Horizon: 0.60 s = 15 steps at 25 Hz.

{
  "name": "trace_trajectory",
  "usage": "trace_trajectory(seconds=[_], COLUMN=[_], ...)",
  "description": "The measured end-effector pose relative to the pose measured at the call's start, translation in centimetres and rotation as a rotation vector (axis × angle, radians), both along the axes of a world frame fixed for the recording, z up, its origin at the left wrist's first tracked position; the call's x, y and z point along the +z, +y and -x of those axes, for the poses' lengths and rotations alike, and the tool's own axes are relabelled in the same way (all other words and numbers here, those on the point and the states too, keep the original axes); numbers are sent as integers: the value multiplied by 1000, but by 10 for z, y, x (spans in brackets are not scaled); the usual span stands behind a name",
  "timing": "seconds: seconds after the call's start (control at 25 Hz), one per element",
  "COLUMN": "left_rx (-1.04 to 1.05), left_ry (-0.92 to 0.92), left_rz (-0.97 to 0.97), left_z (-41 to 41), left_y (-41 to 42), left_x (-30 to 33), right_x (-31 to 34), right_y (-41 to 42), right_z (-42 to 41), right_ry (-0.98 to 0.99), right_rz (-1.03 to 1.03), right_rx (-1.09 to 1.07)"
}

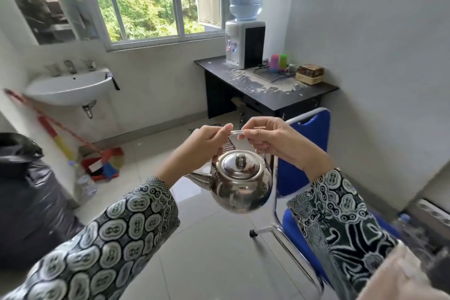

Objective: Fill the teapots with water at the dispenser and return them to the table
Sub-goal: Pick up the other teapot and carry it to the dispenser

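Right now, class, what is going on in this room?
A person holds a steel teapot in the air by its wire handle, left hand and right hand both gripping it. The lid is on. The water dispenser stands ahead on a dark desk, so filling has not yet begun. A blue chair sits just behind the teapot.

Daylight came in through the window (143,0) and lit the room brightly and evenly, with the sky beyond washed out white. The floor (214,238) carried a soft sheen, and the teapot (241,182) mirrored the room. Shadows were faint. The wide lens bent the walls at the edges, and the lower right corner was smeared and blurred.
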<state>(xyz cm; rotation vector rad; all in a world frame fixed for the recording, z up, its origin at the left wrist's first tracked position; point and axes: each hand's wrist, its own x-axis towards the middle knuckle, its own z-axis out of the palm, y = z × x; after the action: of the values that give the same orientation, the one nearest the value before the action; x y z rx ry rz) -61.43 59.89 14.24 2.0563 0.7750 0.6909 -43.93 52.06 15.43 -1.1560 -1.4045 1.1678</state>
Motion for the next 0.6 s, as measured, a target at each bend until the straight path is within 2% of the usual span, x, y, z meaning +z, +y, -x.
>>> trace_trajectory(seconds=[0.24,0.44,0.6], left_rx=[-18,-39,-99], left_ry=[-41,-38,27], left_rz=[58,76,144], left_z=[-17,-33,-46], left_y=[140,257,364], left_x=[-17,-34,-53], right_x=[-4,-22,-38], right_y=[141,254,357], right_z=[-16,-26,-35], right_ry=[-16,-38,-141], right_rz=[14,58,90], right_rx=[12,-112,-163])
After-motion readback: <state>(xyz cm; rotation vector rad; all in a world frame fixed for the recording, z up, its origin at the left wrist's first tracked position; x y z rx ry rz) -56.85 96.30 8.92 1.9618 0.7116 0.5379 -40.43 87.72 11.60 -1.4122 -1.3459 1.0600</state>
